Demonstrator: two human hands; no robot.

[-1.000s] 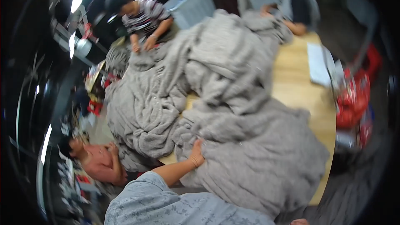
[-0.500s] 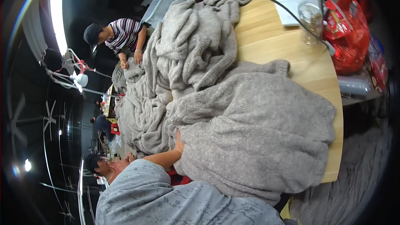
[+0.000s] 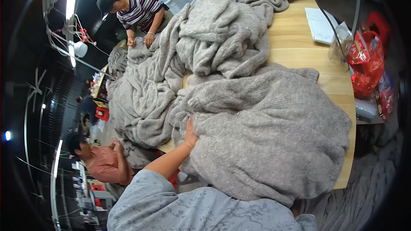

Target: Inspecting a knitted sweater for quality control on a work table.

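Head view: a broad grey fuzzy knitted piece [image 3: 265, 132] lies loosely spread over the near right part of the pale wood-grain bench [image 3: 304, 55]. Its long axis runs left to right, sloping slightly toward the bench's near right corner; its near side hangs over the near edge, against the wearer's grey patterned garment [image 3: 201, 209].

Of the two hands, the left hand [image 3: 191, 136] alone is visible. It touches the piece at its left end, fingers extended toward the bench's far edge; whether they pinch the knit or merely rest against it cannot be determined. The bulk of the piece therefore lies to this hand's right. The right hand is out of sight; its opening and any hold cannot be told.

Beyond the piece, toward the far edge, stands a bulky grey knitted heap [image 3: 218, 34]. Toward the left edge lies a crumpled grey knitted pile [image 3: 143, 102], near the left hand but apart from it.
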